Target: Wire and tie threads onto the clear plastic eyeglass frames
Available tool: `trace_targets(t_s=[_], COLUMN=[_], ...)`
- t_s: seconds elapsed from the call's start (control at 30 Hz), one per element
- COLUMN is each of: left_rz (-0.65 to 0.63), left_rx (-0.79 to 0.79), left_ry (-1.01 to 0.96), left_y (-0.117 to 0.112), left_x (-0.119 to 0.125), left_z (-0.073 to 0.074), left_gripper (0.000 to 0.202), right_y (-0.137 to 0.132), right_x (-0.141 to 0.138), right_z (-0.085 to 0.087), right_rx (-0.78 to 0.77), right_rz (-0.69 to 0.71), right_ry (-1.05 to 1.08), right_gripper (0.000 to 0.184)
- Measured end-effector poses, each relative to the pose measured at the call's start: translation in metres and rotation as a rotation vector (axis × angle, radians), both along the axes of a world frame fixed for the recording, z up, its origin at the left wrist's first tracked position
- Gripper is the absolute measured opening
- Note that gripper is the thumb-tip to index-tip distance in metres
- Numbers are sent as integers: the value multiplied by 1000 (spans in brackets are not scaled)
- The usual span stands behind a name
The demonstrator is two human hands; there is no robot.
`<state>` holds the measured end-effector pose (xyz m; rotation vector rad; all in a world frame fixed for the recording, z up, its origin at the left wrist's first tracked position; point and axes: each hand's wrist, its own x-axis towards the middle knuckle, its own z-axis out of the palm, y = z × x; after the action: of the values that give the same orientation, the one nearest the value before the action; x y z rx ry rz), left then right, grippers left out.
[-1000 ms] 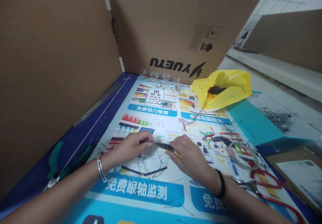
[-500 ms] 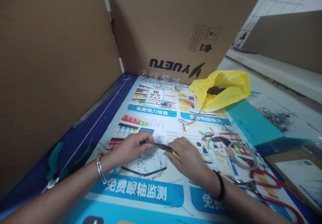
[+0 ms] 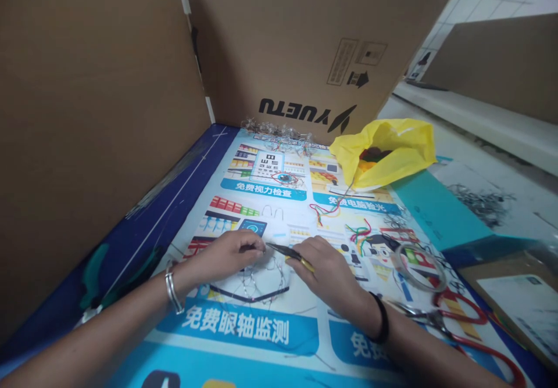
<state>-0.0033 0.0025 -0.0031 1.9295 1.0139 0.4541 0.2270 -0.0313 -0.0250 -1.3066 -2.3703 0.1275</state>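
**Left hand**: fingers pinched shut on one end of a beaded wire piece; silver bangle at the wrist.
**Right hand**: closed around the yellow handles of slim pliers. The pliers' tip meets the left fingertips, at 9 o'clock of this hand.
**Wire piece**: loops lie on the poster-covered surface, at 6 o'clock just below the pliers, between both hands.
**Yellow bag**: at 1 o'clock of the hands, near the cardboard box.
**Tape roll** and **red-handled scissors**: at 3 to 4 o'clock of the right hand.
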Motion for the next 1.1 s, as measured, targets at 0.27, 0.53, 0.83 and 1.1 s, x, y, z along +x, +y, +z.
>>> trace_targets(t_s=[0.27,0.53,0.83,1.1], left_rz=[10,13,-43,-82], left_rx=[18,31,87,171], left_ry=[24,30,65,157], left_y=[0,1,0,-2], left_x=[-1,1,2,4], left_z=[-1,-2,1,4], left_gripper=[12,13,16,20], right_y=[0,0,3,12], right_x=[0,-1,0,3], right_z=[-2,-4,3,22], right_rx=[-17,-8,-15,178], right_rz=[8,21,120,181], right_ry=[32,41,7,-340], right_gripper=[18,17,19,16])
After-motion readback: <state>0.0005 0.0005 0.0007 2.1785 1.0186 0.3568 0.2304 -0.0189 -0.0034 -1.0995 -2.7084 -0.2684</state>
